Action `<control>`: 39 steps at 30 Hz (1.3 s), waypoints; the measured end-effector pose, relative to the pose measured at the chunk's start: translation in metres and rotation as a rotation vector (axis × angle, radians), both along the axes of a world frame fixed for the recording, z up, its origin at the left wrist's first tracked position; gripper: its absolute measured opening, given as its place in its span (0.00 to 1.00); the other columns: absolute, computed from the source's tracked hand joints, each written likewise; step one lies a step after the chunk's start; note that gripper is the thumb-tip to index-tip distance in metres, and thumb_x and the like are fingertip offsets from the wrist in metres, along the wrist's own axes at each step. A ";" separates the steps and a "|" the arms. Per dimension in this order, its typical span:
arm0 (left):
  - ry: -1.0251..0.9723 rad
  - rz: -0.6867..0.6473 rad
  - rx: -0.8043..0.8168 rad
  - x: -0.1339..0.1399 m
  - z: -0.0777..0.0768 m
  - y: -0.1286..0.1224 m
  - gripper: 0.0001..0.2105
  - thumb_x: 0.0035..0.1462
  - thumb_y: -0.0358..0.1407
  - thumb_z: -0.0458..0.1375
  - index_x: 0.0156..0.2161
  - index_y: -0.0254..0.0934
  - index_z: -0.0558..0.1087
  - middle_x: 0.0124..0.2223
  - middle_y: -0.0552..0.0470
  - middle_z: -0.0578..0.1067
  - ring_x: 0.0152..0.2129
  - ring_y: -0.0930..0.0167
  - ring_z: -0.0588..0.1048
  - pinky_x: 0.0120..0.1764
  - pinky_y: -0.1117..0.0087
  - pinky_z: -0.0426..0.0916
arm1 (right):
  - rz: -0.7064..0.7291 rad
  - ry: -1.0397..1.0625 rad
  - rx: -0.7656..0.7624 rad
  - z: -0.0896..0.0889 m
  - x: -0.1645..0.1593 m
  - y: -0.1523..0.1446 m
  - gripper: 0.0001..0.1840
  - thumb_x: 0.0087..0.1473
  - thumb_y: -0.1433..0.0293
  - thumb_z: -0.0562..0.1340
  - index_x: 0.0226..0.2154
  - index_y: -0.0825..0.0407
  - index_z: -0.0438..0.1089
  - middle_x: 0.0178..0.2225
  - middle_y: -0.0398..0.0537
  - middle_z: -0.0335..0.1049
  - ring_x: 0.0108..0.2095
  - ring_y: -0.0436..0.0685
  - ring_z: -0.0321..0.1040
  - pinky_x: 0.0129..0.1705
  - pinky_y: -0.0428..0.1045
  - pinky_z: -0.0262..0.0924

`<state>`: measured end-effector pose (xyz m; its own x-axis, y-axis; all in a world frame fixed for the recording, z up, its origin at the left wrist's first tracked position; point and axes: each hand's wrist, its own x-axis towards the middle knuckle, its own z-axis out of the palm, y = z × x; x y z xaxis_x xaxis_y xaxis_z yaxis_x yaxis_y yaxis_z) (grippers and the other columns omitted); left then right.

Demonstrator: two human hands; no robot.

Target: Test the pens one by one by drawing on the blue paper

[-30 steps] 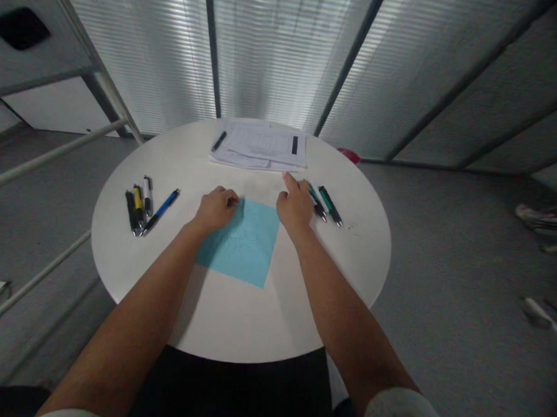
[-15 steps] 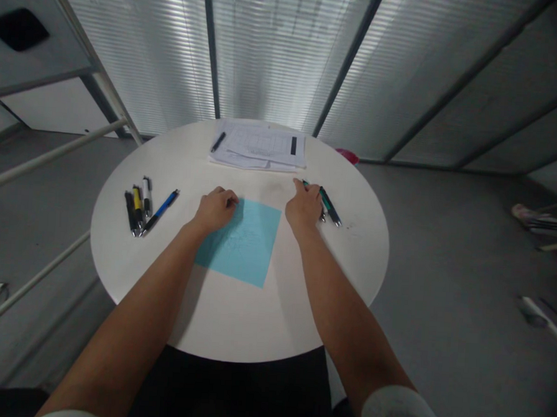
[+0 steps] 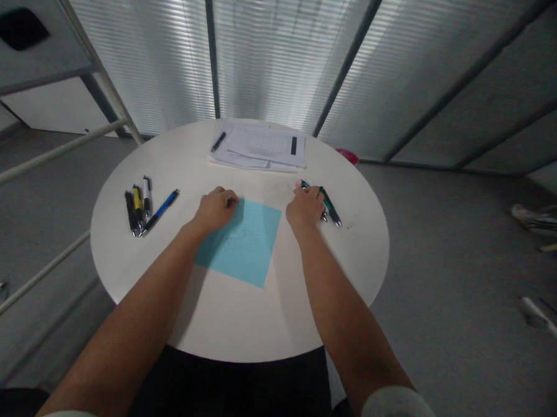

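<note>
A sheet of light blue paper [image 3: 246,250] with faint marks lies slightly turned on the round white table [image 3: 239,331]. Over its upper left corner rests my left hand [image 3: 217,209], the fingers curled in; whether anything is pinched in them is hidden. My right hand [image 3: 305,208] is right of the paper, palm down, its fingers reaching over the pens there. A green and black pen [image 3: 331,207] lies just beyond its fingertips. Another pen [image 3: 303,183] shows partly under this hand, its middle covered. Thumb and fingers are apart, and no pen is lifted.
On the left lie a black pen [image 3: 130,213], a yellow pen [image 3: 137,205], a white pen [image 3: 146,196] and a blue pen [image 3: 160,213]. Stacked papers [image 3: 263,147] with a dark pen [image 3: 218,142] on top are at the far edge. A metal rail [image 3: 52,154] stands left of the table.
My right hand has shifted slightly, its outstretched finger drawing back and its fingers spreading over the pens. My left hand and the blue paper have stayed put.
</note>
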<state>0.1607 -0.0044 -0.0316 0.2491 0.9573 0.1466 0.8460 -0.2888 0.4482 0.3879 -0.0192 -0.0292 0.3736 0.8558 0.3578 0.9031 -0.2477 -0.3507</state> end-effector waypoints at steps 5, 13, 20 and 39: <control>-0.002 -0.007 0.010 -0.001 -0.001 0.001 0.12 0.56 0.33 0.51 0.41 0.40 0.76 0.42 0.46 0.74 0.41 0.65 0.73 0.48 0.61 0.64 | -0.008 -0.004 -0.010 0.003 -0.002 -0.001 0.25 0.65 0.68 0.43 0.42 0.58 0.73 0.48 0.66 0.63 0.49 0.67 0.57 0.47 0.62 0.54; 0.002 -0.006 -0.013 0.000 0.001 -0.001 0.12 0.57 0.33 0.51 0.42 0.40 0.76 0.43 0.46 0.73 0.42 0.65 0.73 0.50 0.61 0.64 | 0.330 0.094 0.130 0.001 -0.005 0.008 0.19 0.54 0.78 0.52 0.44 0.53 0.73 0.46 0.55 0.66 0.46 0.60 0.62 0.50 0.55 0.57; 0.013 0.014 -0.027 0.003 0.008 -0.006 0.13 0.56 0.33 0.51 0.42 0.40 0.76 0.44 0.46 0.74 0.43 0.65 0.73 0.50 0.63 0.64 | 0.747 0.159 -0.042 -0.008 -0.020 0.006 0.17 0.56 0.76 0.53 0.43 0.50 0.73 0.39 0.48 0.70 0.40 0.53 0.66 0.46 0.49 0.59; 0.090 0.766 0.170 -0.025 0.012 -0.008 0.23 0.54 0.40 0.52 0.54 0.33 0.68 0.63 0.31 0.57 0.61 0.47 0.53 0.58 0.40 0.44 | 0.733 0.133 -0.111 -0.007 -0.021 0.006 0.15 0.59 0.73 0.54 0.40 0.50 0.75 0.38 0.48 0.70 0.39 0.52 0.66 0.44 0.47 0.58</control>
<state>0.1360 -0.0125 -0.0198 -0.4528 0.8332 0.3174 0.8680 0.3304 0.3707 0.3671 -0.0129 -0.0364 -0.2715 0.9304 0.2463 0.8018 0.3602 -0.4768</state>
